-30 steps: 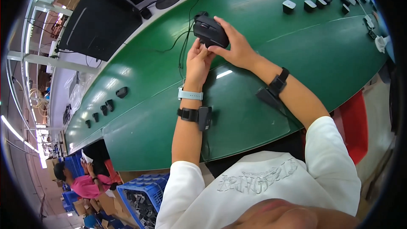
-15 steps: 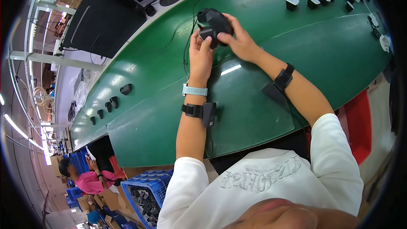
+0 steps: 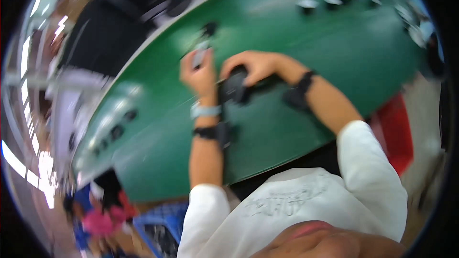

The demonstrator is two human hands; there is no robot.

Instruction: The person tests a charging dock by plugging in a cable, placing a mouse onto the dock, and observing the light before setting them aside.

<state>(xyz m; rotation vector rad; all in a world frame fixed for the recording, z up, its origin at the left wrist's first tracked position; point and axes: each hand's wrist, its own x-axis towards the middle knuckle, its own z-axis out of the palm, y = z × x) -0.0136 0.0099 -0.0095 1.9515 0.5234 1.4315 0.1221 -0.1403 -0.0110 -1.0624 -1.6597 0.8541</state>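
The picture is smeared by motion. My left hand (image 3: 197,77) is closed around a small grey-and-black piece (image 3: 200,56), held over the green table; its kind is too blurred to tell. Just beyond that piece is a small dark shape (image 3: 209,29), and I cannot tell whether the two are joined. My right hand (image 3: 258,66) curls over a black rounded device (image 3: 235,85), low over the table in front of me, with the fingers on its top and side. Part of the device is hidden under the hand.
Several small white-topped black blocks (image 3: 307,5) stand at the far right of the green table (image 3: 267,150). More small black pieces (image 3: 116,132) line its left side. A blue crate (image 3: 155,222) is at lower left, near a person in pink (image 3: 98,222). A red chair (image 3: 394,134) stands at right.
My hands have come apart. The right hand has brought the black device nearer to me, while the left has moved left with a small grey-and-black piece. The whole view has shifted and blurred.
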